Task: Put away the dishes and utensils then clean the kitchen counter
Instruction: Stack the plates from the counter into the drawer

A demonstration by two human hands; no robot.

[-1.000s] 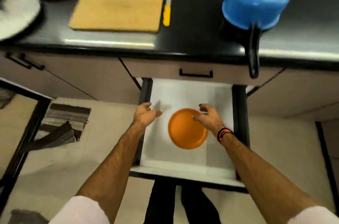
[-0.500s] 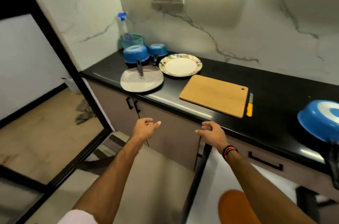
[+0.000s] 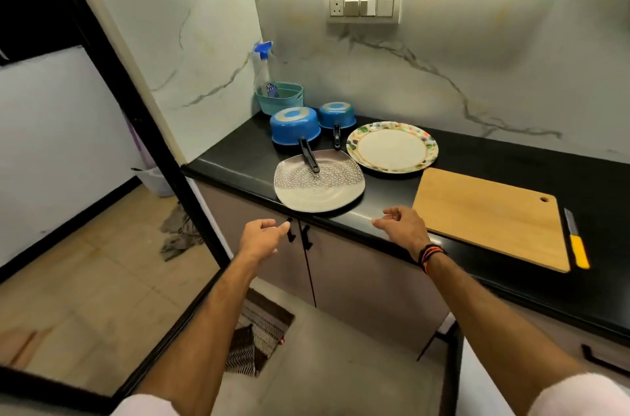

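Black counter [image 3: 511, 156] is back in the head view now; a second ago it was the open drawer with the orange plate laid inside, so that one looks stowed. Left hand [image 3: 260, 238] and right hand [image 3: 402, 223] both hover loosely curled, holding nothing, just short of the grey patterned plate [image 3: 318, 185] at the counter edge. Probably that's next, with the floral plate [image 3: 392, 147] behind it.
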